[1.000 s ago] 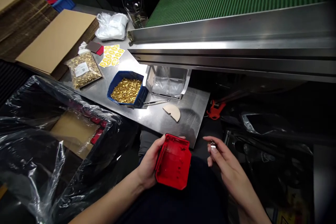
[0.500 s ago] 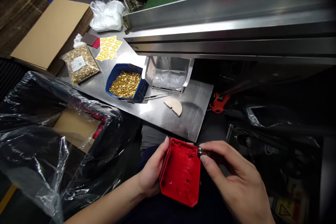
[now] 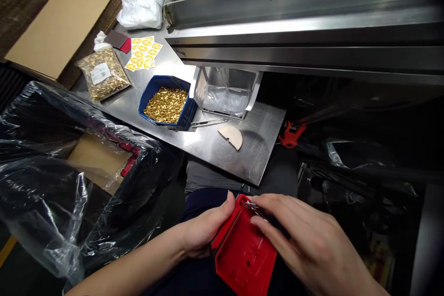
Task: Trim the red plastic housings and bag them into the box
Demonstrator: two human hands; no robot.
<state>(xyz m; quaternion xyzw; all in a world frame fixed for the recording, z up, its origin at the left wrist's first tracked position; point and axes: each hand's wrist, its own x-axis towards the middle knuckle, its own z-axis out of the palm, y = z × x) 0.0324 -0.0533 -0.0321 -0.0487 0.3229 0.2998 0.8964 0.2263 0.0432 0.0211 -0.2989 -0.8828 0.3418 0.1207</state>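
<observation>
My left hand (image 3: 204, 231) grips a red plastic housing (image 3: 243, 252) by its left edge, low in the view over my lap. My right hand (image 3: 305, 245) lies across the housing's upper right part with fingers pinched on a small metal piece (image 3: 252, 206) at the housing's top rim. What exactly the piece is I cannot make out. A blue tray of small brass parts (image 3: 166, 104) stands on the steel table (image 3: 215, 145) beyond my hands.
A clear plastic bin (image 3: 225, 90), tweezers (image 3: 208, 123) and a pale half-disc (image 3: 231, 137) lie on the table. A bag of brass parts (image 3: 102, 74), a yellow sticker sheet (image 3: 143, 53) and flat cardboard (image 3: 62, 23) sit farther left. A plastic-lined carton (image 3: 69, 166) stands at left. A steel conveyor frame (image 3: 305, 14) runs above.
My right hand moved left from beside the housing onto its top rim, carrying the small metal piece. The housing tilted and sank lower in view as my head turned down.
</observation>
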